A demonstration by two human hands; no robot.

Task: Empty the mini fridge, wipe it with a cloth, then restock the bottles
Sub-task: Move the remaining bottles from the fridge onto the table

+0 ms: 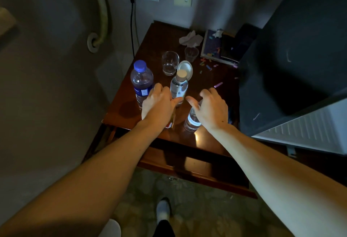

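Bottles [179, 84] stand upright — under both hands [159, 103].

A dark wooden tabletop [150, 49] holds three upright bottles: blue-capped [141, 83], tan-capped [179, 86] and a clear one [192, 120] nearest the front edge. Behind stand two glasses [170, 63] [191, 54], a white lid [185, 69], crumpled tissue [190, 39] and scattered paper bits [208, 66].

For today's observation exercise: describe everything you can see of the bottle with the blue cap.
The blue-capped bottle is clear plastic with a ribbed blue screw cap, closed, and a dark blue label around its middle. It stands upright at the left edge of the wooden table. The left hand covers its lower right side; whether they touch is unclear.
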